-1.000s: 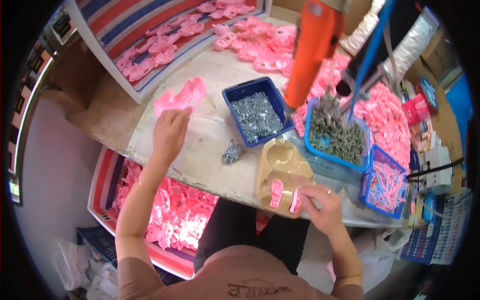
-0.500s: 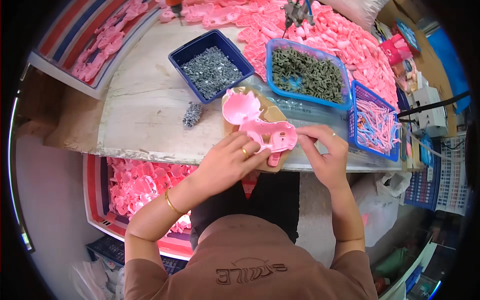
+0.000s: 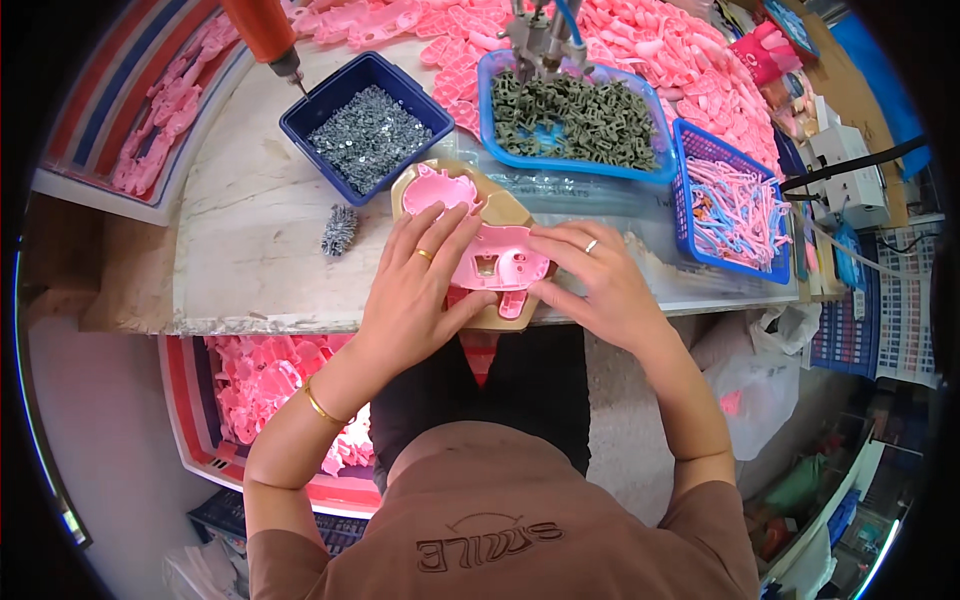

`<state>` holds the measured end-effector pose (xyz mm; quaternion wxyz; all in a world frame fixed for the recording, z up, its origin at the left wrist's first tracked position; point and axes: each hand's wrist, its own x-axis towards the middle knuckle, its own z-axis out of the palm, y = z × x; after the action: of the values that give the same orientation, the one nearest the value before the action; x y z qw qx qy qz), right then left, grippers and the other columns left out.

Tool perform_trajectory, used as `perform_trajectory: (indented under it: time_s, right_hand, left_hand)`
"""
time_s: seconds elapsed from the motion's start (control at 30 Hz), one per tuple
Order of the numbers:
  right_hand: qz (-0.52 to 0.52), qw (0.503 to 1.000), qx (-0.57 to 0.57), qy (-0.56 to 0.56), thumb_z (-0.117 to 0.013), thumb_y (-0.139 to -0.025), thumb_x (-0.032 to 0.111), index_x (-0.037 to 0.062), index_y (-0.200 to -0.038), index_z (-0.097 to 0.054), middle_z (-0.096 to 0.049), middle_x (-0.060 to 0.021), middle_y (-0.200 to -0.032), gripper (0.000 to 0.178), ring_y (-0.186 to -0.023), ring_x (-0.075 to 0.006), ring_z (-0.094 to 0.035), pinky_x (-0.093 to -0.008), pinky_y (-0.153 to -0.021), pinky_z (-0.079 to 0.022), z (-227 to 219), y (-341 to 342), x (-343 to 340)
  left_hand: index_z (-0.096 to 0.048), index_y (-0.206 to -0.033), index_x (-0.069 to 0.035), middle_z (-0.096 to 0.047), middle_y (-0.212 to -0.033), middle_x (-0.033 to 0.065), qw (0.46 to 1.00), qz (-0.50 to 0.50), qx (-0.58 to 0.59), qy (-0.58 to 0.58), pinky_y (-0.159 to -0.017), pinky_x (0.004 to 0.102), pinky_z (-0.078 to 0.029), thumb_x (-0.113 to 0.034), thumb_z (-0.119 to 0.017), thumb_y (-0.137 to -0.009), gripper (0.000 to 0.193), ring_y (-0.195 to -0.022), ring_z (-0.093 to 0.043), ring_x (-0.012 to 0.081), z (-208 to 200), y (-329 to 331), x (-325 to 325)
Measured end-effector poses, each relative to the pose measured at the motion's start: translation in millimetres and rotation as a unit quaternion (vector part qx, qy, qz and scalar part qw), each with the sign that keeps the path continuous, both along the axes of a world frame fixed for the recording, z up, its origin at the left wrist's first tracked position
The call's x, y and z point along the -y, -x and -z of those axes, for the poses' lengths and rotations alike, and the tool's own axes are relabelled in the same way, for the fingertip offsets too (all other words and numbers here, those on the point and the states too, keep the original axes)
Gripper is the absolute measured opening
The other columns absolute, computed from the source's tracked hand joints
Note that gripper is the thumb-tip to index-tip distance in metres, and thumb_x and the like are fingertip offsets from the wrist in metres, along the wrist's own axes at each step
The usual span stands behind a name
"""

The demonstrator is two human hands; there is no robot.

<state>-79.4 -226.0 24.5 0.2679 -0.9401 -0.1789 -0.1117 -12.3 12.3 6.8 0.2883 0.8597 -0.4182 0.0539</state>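
Observation:
A pink plastic toy shell half [image 3: 490, 262], hollow side up, lies in a tan shaped holder [image 3: 508, 210] at the table's front edge. My left hand [image 3: 412, 285] grips its left part, fingers stretched over the rounded end and thumb at the lower edge. At the other end, my right hand [image 3: 605, 285] has the shell between fingertips and thumb. A small pink piece [image 3: 513, 303] shows below it in the holder. Parts of the shell are hidden under my fingers.
A dark blue bin of screws [image 3: 370, 135], an orange screwdriver [image 3: 262, 35] hanging over it, a screw cluster [image 3: 340, 230], a blue tub of dark green parts [image 3: 575, 120], a metal tool [image 3: 540, 45] above it, a basket of coloured straps [image 3: 735, 215] and heaped pink shells [image 3: 650, 45] surround the holder.
The shell has settled lower into the holder. My left hand has slid over its rounded end, and my right hand has spread onto its right end. The view has shifted, bringing the screwdriver further in.

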Motion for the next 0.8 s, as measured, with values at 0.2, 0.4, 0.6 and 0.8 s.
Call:
perform_trajectory:
  time_s: [0.2, 0.4, 0.6, 0.8]
  right_hand:
    - [0.019, 0.994, 0.035, 0.100, -0.076, -0.079, 0.026, 0.0090, -0.113, -0.068, -0.067, -0.0044, -0.115, 0.039, -0.111, -0.0238, -0.058, -0.0412, -0.096, -0.041, -6.6, 0.4, -9.5]
    - [0.018, 0.995, 0.019, 0.100, -0.077, -0.076, 0.028, 0.0102, -0.111, -0.068, -0.068, -0.0018, -0.112, 0.040, -0.106, -0.0212, -0.059, -0.0405, -0.095, -0.040, -11.3, -1.0, -8.9]
    - [0.019, 0.992, -0.002, 0.128, -0.077, -0.078, 0.029, 0.0112, -0.115, -0.067, -0.068, -0.0018, -0.111, 0.042, -0.107, -0.0208, -0.059, -0.0406, -0.094, -0.041, -8.2, 0.1, -9.6]
    - [0.038, 0.994, -0.093, -0.043, -0.072, -0.084, 0.020, 0.0082, -0.112, -0.069, -0.071, -0.0072, -0.103, 0.030, -0.096, -0.0251, -0.065, -0.0390, -0.084, -0.048, -10.0, -38.1, 30.1]
  left_hand:
    - [-0.049, -0.137, -0.004, -0.049, -0.142, 0.0128, 1.000, 0.003, 0.020, 0.006, -0.110, 0.0499, -0.033, -0.031, -0.075, -0.079, 0.069, -0.129, -0.042, 0.0368, 1.7, -0.2, 2.5]
    - [-0.051, -0.134, -0.004, -0.051, -0.139, 0.0106, 1.000, -0.008, 0.021, 0.005, -0.107, 0.0483, -0.036, -0.026, -0.078, -0.074, 0.070, -0.125, -0.045, 0.0346, -0.4, 2.3, 1.2]
    - [-0.053, -0.133, -0.004, -0.052, -0.138, 0.0111, 1.000, -0.001, 0.024, -0.002, -0.107, 0.0475, -0.036, -0.025, -0.078, -0.074, 0.067, -0.124, -0.046, 0.0351, 2.2, 0.9, 4.1]
    - [-0.055, -0.131, -0.006, -0.052, -0.140, 0.0112, 1.000, -0.011, 0.012, -0.014, -0.107, 0.0472, -0.037, -0.022, -0.078, -0.075, 0.063, -0.126, -0.046, 0.0356, 3.4, 1.7, 3.1]
